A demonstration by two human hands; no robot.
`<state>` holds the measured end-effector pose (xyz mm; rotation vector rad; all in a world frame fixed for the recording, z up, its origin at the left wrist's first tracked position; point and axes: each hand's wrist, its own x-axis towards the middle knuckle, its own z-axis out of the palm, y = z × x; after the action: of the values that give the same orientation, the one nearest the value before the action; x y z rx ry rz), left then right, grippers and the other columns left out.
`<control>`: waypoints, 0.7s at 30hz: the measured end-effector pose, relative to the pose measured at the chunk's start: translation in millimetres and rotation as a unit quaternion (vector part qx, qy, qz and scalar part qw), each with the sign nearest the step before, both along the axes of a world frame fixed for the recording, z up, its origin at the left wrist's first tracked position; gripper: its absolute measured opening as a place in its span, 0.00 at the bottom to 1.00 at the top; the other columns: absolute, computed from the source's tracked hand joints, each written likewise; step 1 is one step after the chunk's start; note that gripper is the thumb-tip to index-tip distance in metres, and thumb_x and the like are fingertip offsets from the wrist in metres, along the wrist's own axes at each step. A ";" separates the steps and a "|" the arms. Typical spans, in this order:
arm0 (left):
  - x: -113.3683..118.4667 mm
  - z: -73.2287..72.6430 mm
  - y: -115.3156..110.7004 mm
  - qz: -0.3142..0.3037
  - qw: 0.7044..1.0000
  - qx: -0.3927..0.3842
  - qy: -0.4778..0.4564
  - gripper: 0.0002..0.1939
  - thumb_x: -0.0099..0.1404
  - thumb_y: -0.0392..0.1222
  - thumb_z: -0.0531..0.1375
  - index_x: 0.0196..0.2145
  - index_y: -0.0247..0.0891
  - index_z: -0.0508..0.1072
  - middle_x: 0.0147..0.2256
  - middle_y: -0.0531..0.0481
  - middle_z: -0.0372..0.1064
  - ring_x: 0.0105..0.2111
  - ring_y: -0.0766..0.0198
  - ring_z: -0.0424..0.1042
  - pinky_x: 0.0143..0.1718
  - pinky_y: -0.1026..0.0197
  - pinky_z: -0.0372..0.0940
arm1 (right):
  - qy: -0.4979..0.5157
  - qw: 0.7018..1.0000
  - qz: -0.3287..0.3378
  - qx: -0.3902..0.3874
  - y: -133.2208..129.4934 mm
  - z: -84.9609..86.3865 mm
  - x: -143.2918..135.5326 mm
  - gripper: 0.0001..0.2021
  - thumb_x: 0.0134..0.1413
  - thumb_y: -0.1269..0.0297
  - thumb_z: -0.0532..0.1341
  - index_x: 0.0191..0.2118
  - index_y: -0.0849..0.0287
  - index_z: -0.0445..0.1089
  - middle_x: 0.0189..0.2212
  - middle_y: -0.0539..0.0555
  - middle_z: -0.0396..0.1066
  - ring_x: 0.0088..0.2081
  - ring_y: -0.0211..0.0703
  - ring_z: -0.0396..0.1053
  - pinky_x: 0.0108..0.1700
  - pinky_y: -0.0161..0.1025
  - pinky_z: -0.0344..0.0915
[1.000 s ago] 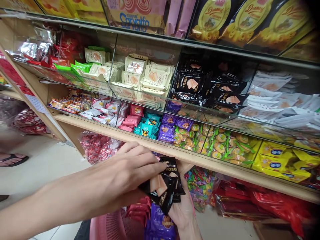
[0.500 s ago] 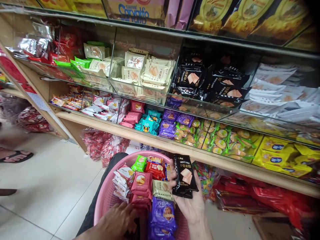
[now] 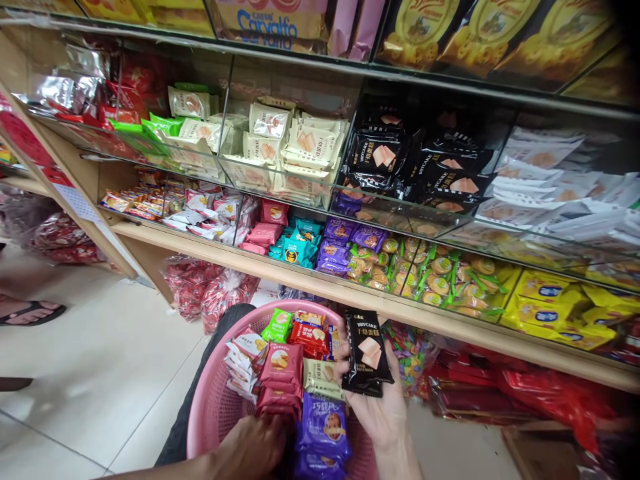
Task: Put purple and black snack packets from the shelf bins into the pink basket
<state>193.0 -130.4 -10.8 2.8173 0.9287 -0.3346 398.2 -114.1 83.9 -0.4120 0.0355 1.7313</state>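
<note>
My right hand (image 3: 385, 417) holds a small stack of black DRYCAKE packets (image 3: 367, 353) upright over the right side of a pink basket (image 3: 200, 400). The basket holds several snack packets: red ones (image 3: 280, 373), purple ones (image 3: 324, 427), and a green one (image 3: 278, 327). My left hand (image 3: 253, 453) is low inside the basket, with its fingers curled against the bottom of the red packets. Its grip is hidden. More of the same black packets (image 3: 385, 160) lie in a glass bin on the shelf above.
Glass bins of cream (image 3: 295, 150), white (image 3: 550, 180), yellow (image 3: 555, 313) and other snack packets fill the shelves. A wooden shelf edge (image 3: 450, 327) runs just beyond the basket. Red bags (image 3: 210, 290) sit under it. Another person's sandalled foot (image 3: 27, 312) is on the tiled floor at left.
My left hand has left the black packets and dropped into the basket. The basket's contents have come into view. My right hand keeps the black packets, now squared into a stack.
</note>
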 end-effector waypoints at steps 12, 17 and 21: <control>4.7 -6.8 -1.1 0.013 1.000 0.010 0.020 0.17 0.62 0.28 0.53 0.44 0.36 0.76 0.41 0.36 0.73 0.40 0.50 0.73 0.29 0.56 0.69 | -0.013 1.000 -0.018 -0.009 1.6 -11.0 -3.1 0.18 0.43 0.59 0.68 0.43 0.54 0.70 0.37 0.51 0.75 0.36 0.38 0.71 0.36 0.37 0.69; 6.3 -17.2 -2.1 -0.001 1.000 0.016 -0.004 0.16 0.63 0.30 0.53 0.45 0.37 0.75 0.44 0.36 0.72 0.44 0.50 0.71 0.36 0.53 0.69 | 0.010 0.999 -0.002 -0.033 2.7 -11.8 -9.5 0.14 0.38 0.63 0.71 0.35 0.58 0.73 0.33 0.50 0.76 0.36 0.37 0.71 0.36 0.34 0.68; 10.0 -3.8 -0.3 0.011 0.999 -0.036 0.034 0.16 0.65 0.36 0.51 0.48 0.31 0.73 0.48 0.33 0.70 0.47 0.45 0.70 0.39 0.49 0.69 | 0.008 0.999 0.002 -0.048 2.0 -4.4 -16.8 0.19 0.35 0.61 0.72 0.38 0.58 0.73 0.35 0.51 0.77 0.36 0.39 0.72 0.34 0.35 0.69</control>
<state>203.0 -130.7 -14.6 2.7453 0.9399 -0.4542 381.5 -112.1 79.5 -0.4698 0.1294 1.7411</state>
